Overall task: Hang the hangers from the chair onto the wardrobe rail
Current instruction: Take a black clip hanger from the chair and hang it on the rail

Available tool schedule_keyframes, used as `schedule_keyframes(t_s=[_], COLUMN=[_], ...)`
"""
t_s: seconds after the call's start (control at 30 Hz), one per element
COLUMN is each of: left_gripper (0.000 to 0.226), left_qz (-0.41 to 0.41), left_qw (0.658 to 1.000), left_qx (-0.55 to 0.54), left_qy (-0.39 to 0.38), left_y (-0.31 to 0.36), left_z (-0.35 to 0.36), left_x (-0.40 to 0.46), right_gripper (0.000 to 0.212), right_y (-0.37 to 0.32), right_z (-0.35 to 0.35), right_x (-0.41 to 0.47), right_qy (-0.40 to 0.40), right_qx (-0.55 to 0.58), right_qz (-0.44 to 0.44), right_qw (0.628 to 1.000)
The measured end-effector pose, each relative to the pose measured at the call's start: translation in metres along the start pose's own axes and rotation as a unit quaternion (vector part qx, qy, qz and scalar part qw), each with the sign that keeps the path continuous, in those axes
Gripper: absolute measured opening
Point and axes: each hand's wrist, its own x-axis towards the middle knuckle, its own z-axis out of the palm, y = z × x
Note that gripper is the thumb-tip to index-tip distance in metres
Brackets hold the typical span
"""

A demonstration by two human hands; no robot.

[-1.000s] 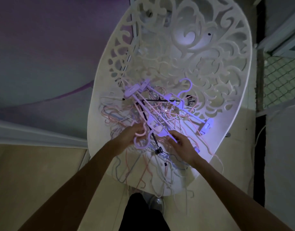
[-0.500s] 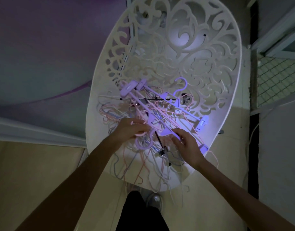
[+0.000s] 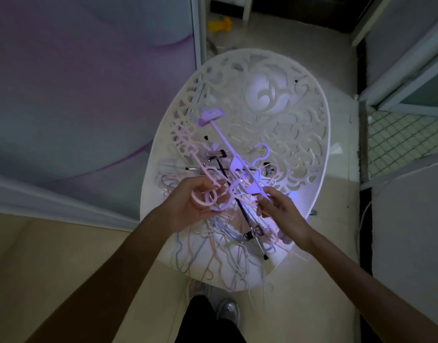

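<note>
Left hand (image 3: 197, 201): gripped pink hanger hooks (image 3: 205, 198)
Right hand (image 3: 282, 214): apparently pinched purple hanger (image 3: 234, 159)
Chair (image 3: 319, 144): held tangled pile

Head view (worn), facing steeply down, close above chair (image 3: 319, 134)

Matt white chair (image 3: 309, 134), seemingly plastic; plastic hangers (image 3: 228, 147).

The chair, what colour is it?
White, with cut-out swirl patterns; the chair shows in the head view.
</note>
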Motion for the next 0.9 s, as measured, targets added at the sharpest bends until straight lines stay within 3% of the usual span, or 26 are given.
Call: schedule_keyframes(t_s=[0.1, 0.43, 0.7, 0.9], left_gripper=[0.026, 0.025, 0.02, 0.028], left_qz=[-0.027, -0.001, 0.05, 0.106], left_qw=[0.997, 0.997, 0.993, 0.98], left_qx=[-0.066, 0.071, 0.051, -0.014], left_qy=[-0.014, 0.028, 0.092, 0.169], left_y=[0.011, 0.039, 0.019, -0.019], left_z=[0.014, 0.055, 0.072, 0.04], left_x=[-0.026, -0.125, -0.23, -0.321], right_gripper=[0.017, 0.022, 0.018, 0.019], right_y=[-0.028, -0.125, -0.183, -0.232], right_z=[-0.001, -0.011, -0.025, 0.008], right_x=[-0.015, -0.073, -0.128, -0.178], right_qy=[-0.012, -0.156, -0.238, -0.303], right_qx=[0.004, -0.141, -0.155, -0.275], right_qz=[0.019, -0.006, -0.063, -0.128], right_qw=[1.0, 0.977, 0.957, 0.903])
